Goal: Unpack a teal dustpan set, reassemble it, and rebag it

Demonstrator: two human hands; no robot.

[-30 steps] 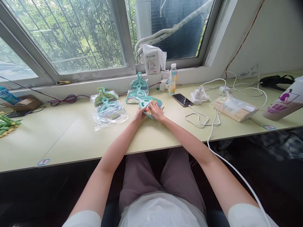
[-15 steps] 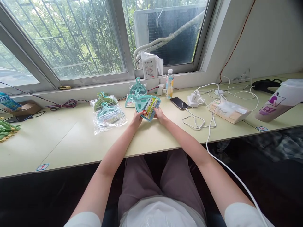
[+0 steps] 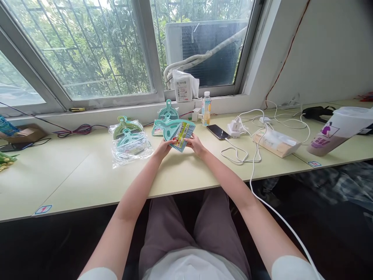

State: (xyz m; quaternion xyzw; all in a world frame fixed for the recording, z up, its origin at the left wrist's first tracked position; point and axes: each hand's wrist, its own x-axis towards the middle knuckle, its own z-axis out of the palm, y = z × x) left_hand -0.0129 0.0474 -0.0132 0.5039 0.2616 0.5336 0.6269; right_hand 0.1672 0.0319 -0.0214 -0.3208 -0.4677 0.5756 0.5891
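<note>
Between my two hands I hold a teal mini dustpan and brush set, tilted, with a colourful label card on its front. My left hand grips its lower left edge, thumb on the front. On the right edge, my right hand is closed around the side, fingers partly behind it. Another teal dustpan set lies just behind the held one, partly covered. To the left, a green dustpan set and a teal dustpan set lie together with clear plastic wrapping.
Toward the window stand a drink bottle and a wrapped white package. Right of my hands are a phone, a charger with trailing white cables, a tissue pack and a large cup. Coiled wires lie left.
The view has shifted slightly, so the scene sits a little lower and further left. Both hands keep hold of the dustpan set, which looks turned slightly.
</note>
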